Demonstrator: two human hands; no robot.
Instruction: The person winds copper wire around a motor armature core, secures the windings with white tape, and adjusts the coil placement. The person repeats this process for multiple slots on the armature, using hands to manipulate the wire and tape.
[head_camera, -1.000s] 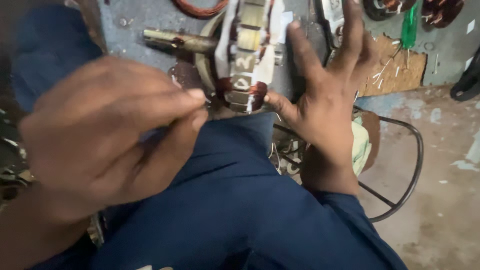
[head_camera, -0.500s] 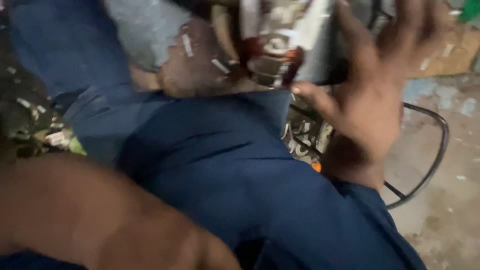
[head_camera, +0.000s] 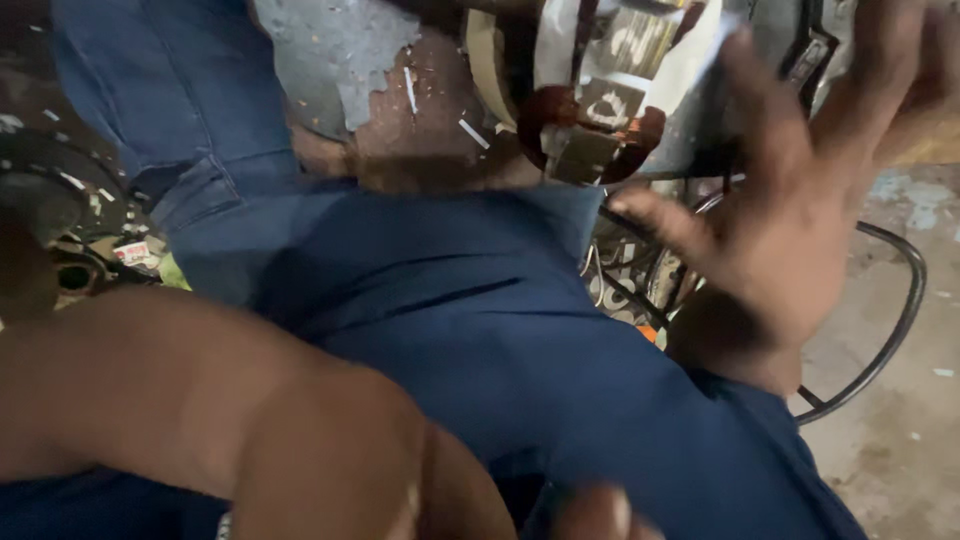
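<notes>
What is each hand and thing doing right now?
right hand: open, fingers spread, beside the motor part, blurred; cannot tell if it touches.
left hand: low and close to the camera, blurred; grip unclear.
motor part: resting at the workbench edge, windings showing.
workbench: grey paint peeling, scraps scattered on it.
black cable: looped over the floor.

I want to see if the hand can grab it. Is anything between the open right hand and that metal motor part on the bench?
Nothing visible is in the way. The right hand is spread open just beside the motor part at the bench edge, thumb pointing toward it. The picture is blurred, so I cannot tell if the fingers touch it.
</notes>
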